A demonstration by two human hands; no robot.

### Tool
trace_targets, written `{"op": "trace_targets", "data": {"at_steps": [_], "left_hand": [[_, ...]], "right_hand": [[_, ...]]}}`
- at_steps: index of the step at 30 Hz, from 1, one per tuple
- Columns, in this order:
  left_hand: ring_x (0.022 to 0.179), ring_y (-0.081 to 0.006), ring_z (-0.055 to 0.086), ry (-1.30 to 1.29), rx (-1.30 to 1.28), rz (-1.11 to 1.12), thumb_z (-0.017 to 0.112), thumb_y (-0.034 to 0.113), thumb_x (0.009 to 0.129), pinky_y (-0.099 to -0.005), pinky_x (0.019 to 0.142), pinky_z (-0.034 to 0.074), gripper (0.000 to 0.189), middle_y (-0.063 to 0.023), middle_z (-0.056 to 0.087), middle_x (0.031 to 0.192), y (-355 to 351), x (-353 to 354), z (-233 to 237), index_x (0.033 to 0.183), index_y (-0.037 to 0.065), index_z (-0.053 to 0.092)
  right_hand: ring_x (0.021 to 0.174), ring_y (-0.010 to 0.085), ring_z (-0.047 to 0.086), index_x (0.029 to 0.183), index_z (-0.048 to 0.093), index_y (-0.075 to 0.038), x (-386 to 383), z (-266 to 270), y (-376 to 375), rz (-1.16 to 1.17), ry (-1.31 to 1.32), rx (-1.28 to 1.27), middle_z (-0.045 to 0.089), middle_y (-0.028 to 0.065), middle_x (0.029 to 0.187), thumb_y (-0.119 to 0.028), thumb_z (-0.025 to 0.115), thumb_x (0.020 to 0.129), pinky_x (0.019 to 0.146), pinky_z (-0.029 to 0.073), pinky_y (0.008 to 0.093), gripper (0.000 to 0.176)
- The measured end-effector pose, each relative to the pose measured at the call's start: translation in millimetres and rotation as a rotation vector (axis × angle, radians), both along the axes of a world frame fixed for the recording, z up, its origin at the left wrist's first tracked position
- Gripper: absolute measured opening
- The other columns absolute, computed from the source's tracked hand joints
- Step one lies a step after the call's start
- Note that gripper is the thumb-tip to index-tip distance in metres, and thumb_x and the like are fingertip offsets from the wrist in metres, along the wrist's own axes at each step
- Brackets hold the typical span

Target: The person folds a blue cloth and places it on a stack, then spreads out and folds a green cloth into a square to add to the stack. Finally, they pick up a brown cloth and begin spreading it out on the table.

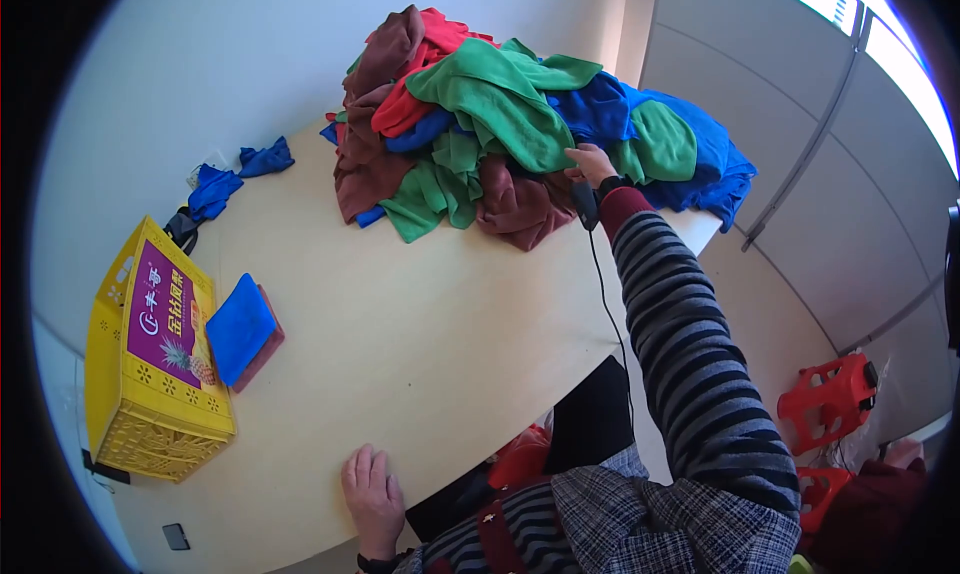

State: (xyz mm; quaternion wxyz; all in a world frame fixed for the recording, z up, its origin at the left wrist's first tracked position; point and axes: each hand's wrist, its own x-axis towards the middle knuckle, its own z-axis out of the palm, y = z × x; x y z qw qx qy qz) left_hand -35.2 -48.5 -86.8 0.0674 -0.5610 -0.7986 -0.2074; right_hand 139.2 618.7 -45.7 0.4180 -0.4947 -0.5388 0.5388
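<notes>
A large heap of green, blue, red and brown cloths (490,124) lies at the far side of the table. My right hand (592,164) reaches to the heap's front right, its fingers pinched at the edge of a green cloth (515,99). Beside that wrist hangs a dark device with a black cable (584,204). Near the table's front edge my left hand (372,489) rests flat on the surface, fingers extended and holding nothing. A folded blue cloth (240,329) lies on a folded brown one (268,346) at the left.
On the left stands a yellow crate (160,439) with a purple label. Two blue cloths (265,158) lie by the wall. A small dark flat object (176,537) is near the table's lower left edge. Red stools (828,402) stand on the floor at right.
</notes>
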Motion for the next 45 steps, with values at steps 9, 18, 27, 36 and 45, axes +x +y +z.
{"op": "trace_targets", "data": {"at_steps": [9,18,27,36,45], "left_hand": [[0.128,-0.0403,0.052,0.009,-0.002,0.009,0.064,0.005,0.082,-0.0518,0.113,0.040,0.040,-0.0199,0.058,0.135,-1.6,-1.9,-3.6,0.122,-0.002,0.063],[0.124,-0.0332,0.058,-0.421,0.277,0.052,0.070,0.010,0.088,-0.0435,0.104,0.047,0.041,-0.0192,0.061,0.132,37.1,23.4,28.5,0.126,-0.003,0.059],[0.081,-0.0090,0.059,-1.034,0.530,0.079,0.067,0.016,0.101,-0.0260,0.071,0.049,0.022,0.0003,0.060,0.092,14.9,24.3,18.6,0.115,0.000,0.061],[0.071,-0.0051,0.054,-1.105,0.581,0.274,0.057,0.013,0.106,-0.0240,0.064,0.046,0.013,0.0012,0.060,0.084,-47.4,27.5,1.2,0.099,0.003,0.063],[0.060,-0.0078,0.050,-0.894,0.201,0.289,0.062,0.019,0.103,-0.0273,0.055,0.044,0.029,-0.0009,0.050,0.067,-73.6,-28.7,4.9,0.082,-0.001,0.058]], "right_hand": [[0.062,0.0134,0.059,0.094,0.067,-0.002,-40.6,-14.8,-44.4,-0.078,0.132,0.506,0.065,0.0028,0.074,-0.014,0.068,0.091,0.054,0.046,0.0303,0.013],[0.070,0.0024,0.053,0.107,0.062,-0.007,-61.8,39.1,-388.1,0.925,0.194,0.105,0.056,-0.0071,0.082,-0.014,0.067,0.100,0.060,0.047,0.0219,0.011],[0.069,0.0086,0.056,0.112,0.065,-0.004,-57.1,-6.5,-495.9,1.341,0.379,-0.355,0.059,0.0000,0.078,-0.014,0.061,0.099,0.066,0.050,0.0273,0.017],[0.081,0.0096,0.064,0.112,0.071,-0.002,-42.5,2.7,-419.1,1.130,-0.050,0.424,0.070,0.0030,0.086,-0.013,0.064,0.099,0.074,0.053,0.0271,0.018],[0.076,0.0160,0.065,0.108,0.071,-0.003,-38.6,19.8,-302.3,0.494,-0.439,0.838,0.069,0.0066,0.087,-0.012,0.070,0.092,0.069,0.051,0.0289,0.018]]}}
